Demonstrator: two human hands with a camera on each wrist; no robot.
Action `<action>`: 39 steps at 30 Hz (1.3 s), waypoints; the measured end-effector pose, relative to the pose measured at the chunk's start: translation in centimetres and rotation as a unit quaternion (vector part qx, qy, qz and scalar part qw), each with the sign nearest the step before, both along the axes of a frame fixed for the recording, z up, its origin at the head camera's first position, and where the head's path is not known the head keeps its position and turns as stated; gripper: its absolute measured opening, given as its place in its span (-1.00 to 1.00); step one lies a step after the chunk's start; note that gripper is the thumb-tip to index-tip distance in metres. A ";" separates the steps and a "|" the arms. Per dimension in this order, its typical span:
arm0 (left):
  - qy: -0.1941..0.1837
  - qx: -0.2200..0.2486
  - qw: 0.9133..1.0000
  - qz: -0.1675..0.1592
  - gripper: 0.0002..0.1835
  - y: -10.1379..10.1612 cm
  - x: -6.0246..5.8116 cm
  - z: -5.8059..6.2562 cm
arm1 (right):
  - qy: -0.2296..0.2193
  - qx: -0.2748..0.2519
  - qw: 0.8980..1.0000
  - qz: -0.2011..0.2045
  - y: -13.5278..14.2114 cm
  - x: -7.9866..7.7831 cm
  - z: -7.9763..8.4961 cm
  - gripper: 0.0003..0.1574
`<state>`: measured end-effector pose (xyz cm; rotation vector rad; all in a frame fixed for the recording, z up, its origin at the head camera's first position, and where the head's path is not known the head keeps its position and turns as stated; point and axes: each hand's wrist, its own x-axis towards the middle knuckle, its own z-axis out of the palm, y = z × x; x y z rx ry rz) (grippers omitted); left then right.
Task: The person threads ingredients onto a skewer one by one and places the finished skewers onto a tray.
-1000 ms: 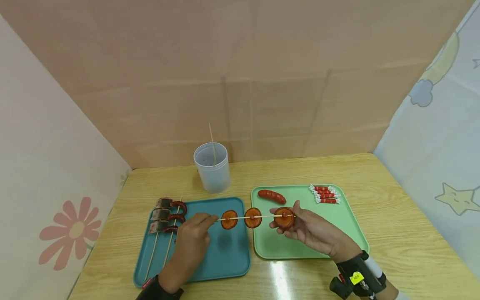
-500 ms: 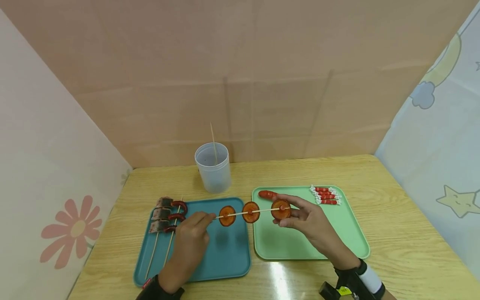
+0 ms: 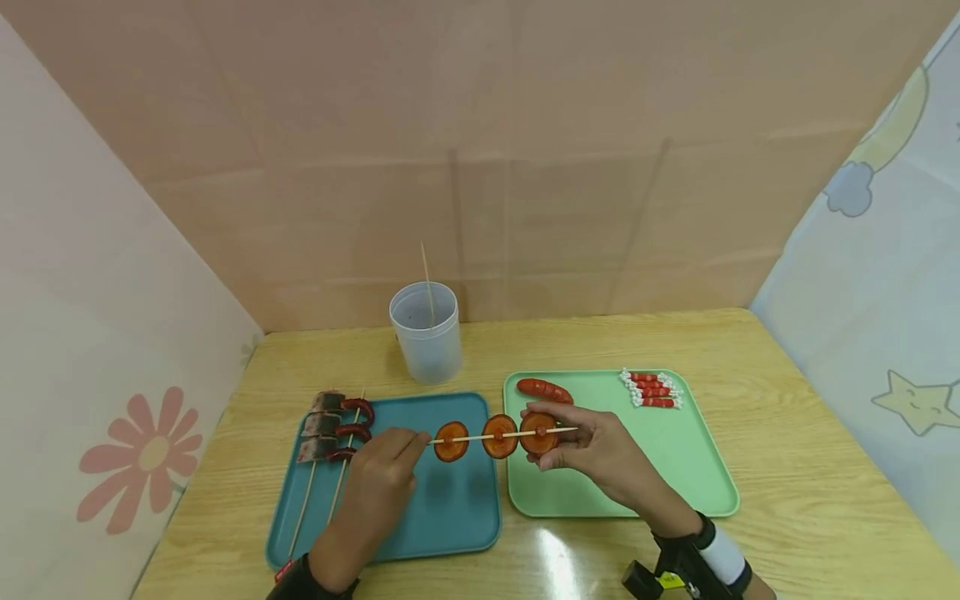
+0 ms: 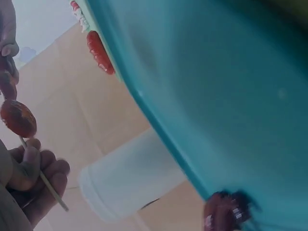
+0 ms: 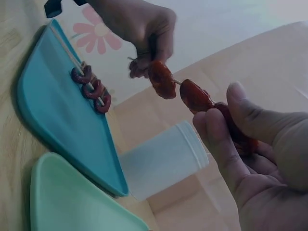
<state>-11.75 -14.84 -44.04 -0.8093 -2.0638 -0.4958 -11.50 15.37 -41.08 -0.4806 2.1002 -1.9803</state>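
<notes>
My left hand (image 3: 378, 479) pinches one end of a thin wooden skewer (image 3: 476, 437), held level above the trays. Three round orange-brown slices are threaded on it: a left slice (image 3: 451, 442), a middle slice (image 3: 500, 437) and a right slice (image 3: 539, 434). Between thumb and fingers my right hand (image 3: 600, 457) grips the right slice by its edge. The skewer's far tip sticks out past that slice. In the right wrist view, the fingers partly cover the gripped slice (image 5: 236, 130). The left wrist view shows the skewer's rear end (image 4: 55, 192) jutting out beyond the fingers.
The blue tray (image 3: 442, 533) bears two loaded skewers at its left, with dark grey pieces (image 3: 321, 425) and curled red pieces (image 3: 354, 433). On the green tray (image 3: 600, 500) lie a red sausage (image 3: 545, 390) and red-and-white sticks (image 3: 651, 389). Behind stands a cup (image 3: 427, 350) containing a skewer.
My right hand has turned over from palm-up and now grips the right slice from the side. That slice has slid left along the skewer, closer to the middle one. The left hand stays nearly still.
</notes>
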 end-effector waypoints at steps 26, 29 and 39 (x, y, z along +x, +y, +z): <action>-0.186 -0.035 0.978 0.088 -0.64 -1.3 1.7 -0.5 | 0.029 0.148 0.989 -0.009 -2.7 -1.9 -3.1 -0.45; -0.229 -0.023 0.965 0.127 -0.78 -1.8 2.2 -0.8 | 0.096 0.286 0.954 0.005 -4.3 -2.2 -3.6 -0.59; -0.377 -0.016 0.904 0.201 -0.93 -3.7 3.6 -1.7 | 0.313 0.481 0.817 -0.056 -9.4 -3.3 -5.8 -0.64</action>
